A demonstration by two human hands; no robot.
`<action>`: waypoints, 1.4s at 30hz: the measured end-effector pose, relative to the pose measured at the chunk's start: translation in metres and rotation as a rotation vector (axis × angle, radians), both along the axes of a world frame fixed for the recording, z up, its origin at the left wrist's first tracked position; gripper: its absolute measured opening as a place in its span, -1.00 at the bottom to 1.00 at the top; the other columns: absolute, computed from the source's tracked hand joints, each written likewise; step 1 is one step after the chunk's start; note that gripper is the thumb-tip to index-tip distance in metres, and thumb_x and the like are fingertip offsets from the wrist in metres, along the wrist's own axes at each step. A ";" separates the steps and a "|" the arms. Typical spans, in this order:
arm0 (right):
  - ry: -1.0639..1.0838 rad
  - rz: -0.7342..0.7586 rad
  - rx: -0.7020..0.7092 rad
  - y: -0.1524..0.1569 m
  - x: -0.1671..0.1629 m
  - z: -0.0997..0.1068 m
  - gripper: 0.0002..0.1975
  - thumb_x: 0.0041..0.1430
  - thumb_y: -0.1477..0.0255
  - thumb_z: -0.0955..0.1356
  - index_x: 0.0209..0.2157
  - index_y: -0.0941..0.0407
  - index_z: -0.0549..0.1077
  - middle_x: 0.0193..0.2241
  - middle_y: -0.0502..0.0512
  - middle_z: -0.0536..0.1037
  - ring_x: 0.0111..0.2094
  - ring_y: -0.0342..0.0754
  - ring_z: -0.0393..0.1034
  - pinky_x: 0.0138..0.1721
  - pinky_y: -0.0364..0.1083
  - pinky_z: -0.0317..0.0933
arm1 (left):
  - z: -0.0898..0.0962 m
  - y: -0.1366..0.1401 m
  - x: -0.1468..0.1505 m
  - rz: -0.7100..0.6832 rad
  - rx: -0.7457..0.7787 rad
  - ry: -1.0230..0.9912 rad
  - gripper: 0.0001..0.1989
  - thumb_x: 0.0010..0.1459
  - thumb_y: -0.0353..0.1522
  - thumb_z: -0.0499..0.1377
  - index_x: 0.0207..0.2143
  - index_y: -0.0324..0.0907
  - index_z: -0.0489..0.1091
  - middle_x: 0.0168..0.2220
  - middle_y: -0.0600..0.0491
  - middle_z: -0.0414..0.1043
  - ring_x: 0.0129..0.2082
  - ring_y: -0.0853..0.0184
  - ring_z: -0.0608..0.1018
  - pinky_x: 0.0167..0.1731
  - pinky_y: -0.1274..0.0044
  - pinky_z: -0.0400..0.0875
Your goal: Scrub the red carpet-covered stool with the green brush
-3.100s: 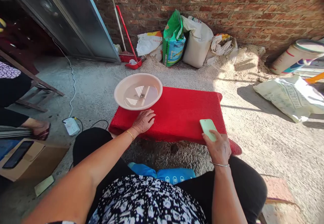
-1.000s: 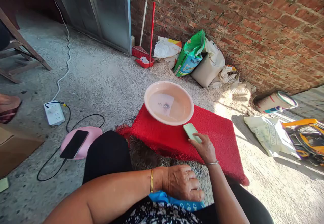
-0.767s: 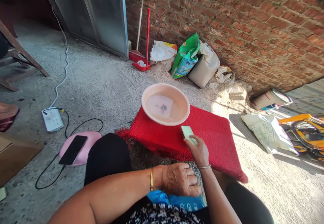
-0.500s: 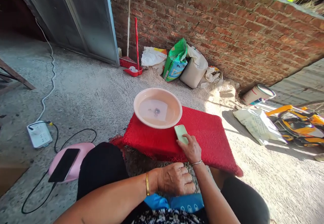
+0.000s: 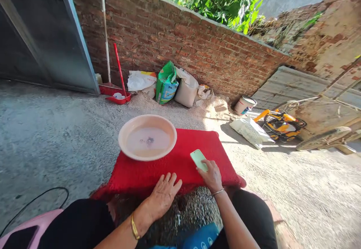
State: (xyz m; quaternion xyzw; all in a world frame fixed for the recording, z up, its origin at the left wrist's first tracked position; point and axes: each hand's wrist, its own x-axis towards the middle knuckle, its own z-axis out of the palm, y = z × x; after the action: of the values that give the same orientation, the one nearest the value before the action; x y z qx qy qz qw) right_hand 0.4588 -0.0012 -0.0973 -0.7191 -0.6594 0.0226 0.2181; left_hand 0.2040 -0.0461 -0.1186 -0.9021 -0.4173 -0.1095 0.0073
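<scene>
My right hand (image 5: pixel 212 174) grips the lower end of a pale green phone (image 5: pixel 197 158), thumb on one side and fingers on the other. The phone is at the red cloth (image 5: pixel 194 140) that covers a low stand before my knees. Over the cloth's near edge my left hand (image 5: pixel 165 194) is spread, palm down, holding nothing. Whether its fingertips touch the cloth I cannot tell. A pale pink basin (image 5: pixel 124 144) of water stands on the cloth's left part, with a small dark patch showing at its bottom.
By the brick wall (image 5: pixel 191 50) stand a red dustpan (image 5: pixel 120 98), a green bag (image 5: pixel 167 83), a pale sack (image 5: pixel 186 89) and a bucket (image 5: pixel 244 105). A yellow toy vehicle (image 5: pixel 282 123) sits right. A pink object (image 5: pixel 42 222) with a dark phone lies lower left.
My left hand has moved forward from near my lap to the cloth's near edge, and its curled fingers have spread. My right hand keeps the phone. The view has tilted up and turned right.
</scene>
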 end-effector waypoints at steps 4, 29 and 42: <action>-0.140 0.068 0.159 0.001 -0.028 -0.031 -0.54 0.07 0.16 0.35 0.03 -0.05 0.41 -0.04 0.19 0.41 -0.07 0.11 0.32 -0.11 0.06 0.19 | -0.021 0.027 -0.010 0.093 -0.071 0.107 -0.14 0.00 -0.20 0.27 0.29 0.14 -0.07 0.34 -0.13 -0.09 0.31 -0.08 -0.03 0.17 0.00 -0.13; -0.221 0.081 0.371 0.003 -0.019 -0.075 -0.61 0.17 0.20 0.26 0.02 -0.08 0.45 -0.07 0.21 0.44 -0.12 0.15 0.35 -0.10 0.10 0.21 | -0.061 0.034 0.021 0.240 0.197 0.239 -0.29 0.01 -0.30 0.20 0.25 0.03 0.11 0.23 -0.22 0.12 0.22 -0.27 0.12 0.06 -0.23 -0.32; -0.243 0.116 0.180 0.004 -0.011 -0.065 -0.54 0.16 0.16 0.26 0.08 -0.06 0.39 -0.03 0.19 0.41 -0.05 0.11 0.32 -0.06 0.05 0.20 | -0.033 0.032 0.017 0.171 -0.007 0.226 -0.37 0.14 -0.27 0.11 0.27 0.00 0.07 0.26 -0.28 0.03 0.23 -0.28 0.08 0.04 -0.20 -0.18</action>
State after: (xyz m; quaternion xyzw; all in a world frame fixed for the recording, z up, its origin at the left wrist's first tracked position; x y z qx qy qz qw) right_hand 0.4476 0.0026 -0.1626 -0.6551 -0.7205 -0.1110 0.1986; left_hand 0.2209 -0.0137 -0.1520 -0.8699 -0.4895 -0.0046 0.0604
